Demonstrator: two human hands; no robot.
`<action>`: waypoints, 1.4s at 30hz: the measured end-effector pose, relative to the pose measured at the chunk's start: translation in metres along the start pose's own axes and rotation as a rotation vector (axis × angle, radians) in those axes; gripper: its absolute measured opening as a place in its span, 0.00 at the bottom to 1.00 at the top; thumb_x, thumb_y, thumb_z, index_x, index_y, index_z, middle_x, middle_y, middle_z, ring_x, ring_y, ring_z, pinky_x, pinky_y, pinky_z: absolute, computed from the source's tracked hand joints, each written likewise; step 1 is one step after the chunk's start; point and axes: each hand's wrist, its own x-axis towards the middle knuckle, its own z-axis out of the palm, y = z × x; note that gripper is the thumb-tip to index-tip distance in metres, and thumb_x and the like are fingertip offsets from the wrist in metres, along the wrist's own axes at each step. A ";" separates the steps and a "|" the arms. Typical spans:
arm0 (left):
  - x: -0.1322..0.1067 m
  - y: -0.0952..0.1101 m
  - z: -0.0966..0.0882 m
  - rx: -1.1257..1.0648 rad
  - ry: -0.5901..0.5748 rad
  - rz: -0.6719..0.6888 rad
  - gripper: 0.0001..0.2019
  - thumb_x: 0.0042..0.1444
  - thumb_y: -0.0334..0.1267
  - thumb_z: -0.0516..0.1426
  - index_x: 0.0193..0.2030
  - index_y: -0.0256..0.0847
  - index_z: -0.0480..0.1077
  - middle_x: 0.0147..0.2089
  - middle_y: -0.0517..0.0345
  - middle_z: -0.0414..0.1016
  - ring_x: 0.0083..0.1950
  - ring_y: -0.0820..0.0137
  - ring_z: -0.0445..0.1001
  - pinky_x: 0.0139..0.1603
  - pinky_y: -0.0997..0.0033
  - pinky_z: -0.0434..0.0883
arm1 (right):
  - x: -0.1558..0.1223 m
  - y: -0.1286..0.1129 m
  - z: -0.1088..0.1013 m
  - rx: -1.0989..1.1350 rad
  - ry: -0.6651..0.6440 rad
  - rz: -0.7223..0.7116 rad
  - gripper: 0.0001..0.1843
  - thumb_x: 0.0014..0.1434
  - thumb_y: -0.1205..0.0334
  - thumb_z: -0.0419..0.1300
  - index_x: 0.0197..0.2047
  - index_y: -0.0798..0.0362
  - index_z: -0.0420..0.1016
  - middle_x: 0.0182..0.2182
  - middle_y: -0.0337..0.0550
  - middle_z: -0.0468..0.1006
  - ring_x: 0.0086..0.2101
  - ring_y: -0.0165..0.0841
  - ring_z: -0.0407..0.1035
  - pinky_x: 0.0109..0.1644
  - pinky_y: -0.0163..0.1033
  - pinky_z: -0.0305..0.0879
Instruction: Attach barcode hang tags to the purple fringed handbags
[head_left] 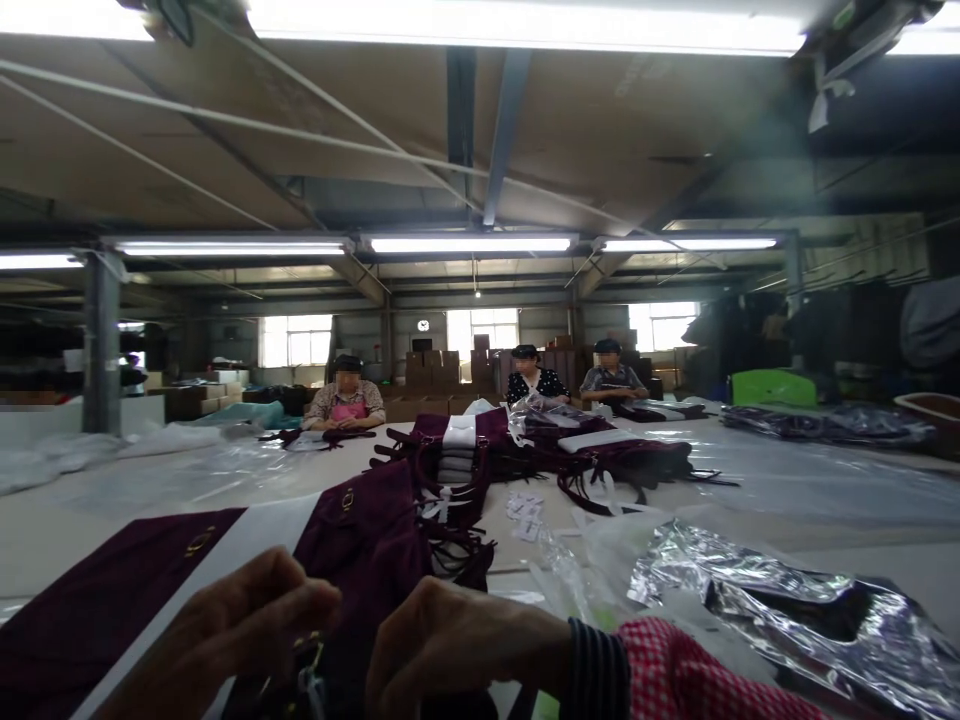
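Note:
My left hand [232, 625] is at the bottom left, its thumb and fingers drawn together above dark straps with gold-coloured metal fittings [309, 650]. Whatever is between those fingertips is too small or blurred to make out. To its right my right hand [457, 640], in a striped cuff and red checked sleeve, curls downward; its fingertips and anything in them are hidden. Just beyond both hands lies a dark purple bag [367, 540] with a gold fitting. Left of it is another purple bag [142, 560], with a white paper strip [225, 570] running between.
Several purple bags [510, 430] with handles and white wrapping are piled mid-table. Small white tags [525, 510] lie before them. Crumpled shiny plastic packaging [825, 620] covers the right side. Across the table sit three people [346, 400]. A green chair back [772, 388] stands far right.

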 end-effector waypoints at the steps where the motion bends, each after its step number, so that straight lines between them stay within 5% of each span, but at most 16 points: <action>1: 0.000 0.006 0.007 -0.061 -0.005 -0.024 0.21 0.45 0.58 0.66 0.26 0.43 0.67 0.24 0.64 0.73 0.22 0.73 0.66 0.23 0.74 0.63 | -0.003 -0.002 -0.001 -0.065 0.028 0.009 0.14 0.48 0.57 0.73 0.36 0.55 0.82 0.27 0.34 0.77 0.22 0.22 0.63 0.23 0.26 0.55; 4: 0.004 0.013 0.023 -0.160 -0.043 -0.030 0.21 0.45 0.58 0.65 0.29 0.43 0.64 0.24 0.63 0.74 0.19 0.73 0.67 0.21 0.76 0.61 | -0.003 -0.011 -0.005 -0.179 0.179 0.002 0.16 0.52 0.51 0.72 0.37 0.56 0.82 0.22 0.31 0.71 0.19 0.20 0.55 0.19 0.28 0.45; 8: 0.008 0.006 0.033 -0.129 -0.004 -0.022 0.20 0.47 0.55 0.65 0.28 0.41 0.64 0.19 0.68 0.67 0.16 0.76 0.63 0.19 0.79 0.56 | 0.018 -0.016 -0.014 -0.046 0.396 -0.069 0.23 0.53 0.44 0.70 0.29 0.58 0.78 0.18 0.31 0.66 0.18 0.21 0.54 0.20 0.29 0.46; 13: 0.010 -0.011 0.039 -0.088 0.035 -0.041 0.18 0.49 0.53 0.63 0.30 0.39 0.67 0.20 0.65 0.70 0.16 0.76 0.65 0.18 0.79 0.57 | 0.034 -0.008 -0.024 0.175 0.300 -0.051 0.29 0.57 0.36 0.61 0.29 0.57 0.74 0.18 0.31 0.65 0.17 0.22 0.57 0.21 0.29 0.53; 19: 0.009 -0.018 0.049 -0.019 0.056 -0.024 0.14 0.53 0.47 0.61 0.30 0.39 0.66 0.20 0.66 0.70 0.16 0.77 0.67 0.17 0.80 0.59 | 0.009 -0.003 -0.023 0.190 0.293 -0.031 0.20 0.52 0.48 0.70 0.34 0.58 0.76 0.26 0.37 0.74 0.23 0.23 0.65 0.25 0.29 0.57; 29: 0.001 -0.015 0.049 -0.019 0.054 -0.037 0.13 0.53 0.47 0.62 0.32 0.39 0.68 0.22 0.65 0.71 0.18 0.77 0.67 0.19 0.80 0.61 | -0.040 0.017 -0.010 -0.150 0.432 -0.033 0.07 0.52 0.65 0.65 0.36 0.57 0.77 0.25 0.35 0.73 0.26 0.27 0.64 0.29 0.33 0.57; 42: 0.003 -0.020 0.050 0.021 0.036 -0.015 0.18 0.52 0.54 0.61 0.30 0.40 0.66 0.21 0.66 0.69 0.18 0.76 0.66 0.19 0.79 0.59 | -0.008 0.054 -0.008 -0.464 0.624 -0.151 0.04 0.50 0.70 0.68 0.31 0.53 0.81 0.28 0.34 0.73 0.30 0.28 0.67 0.33 0.32 0.58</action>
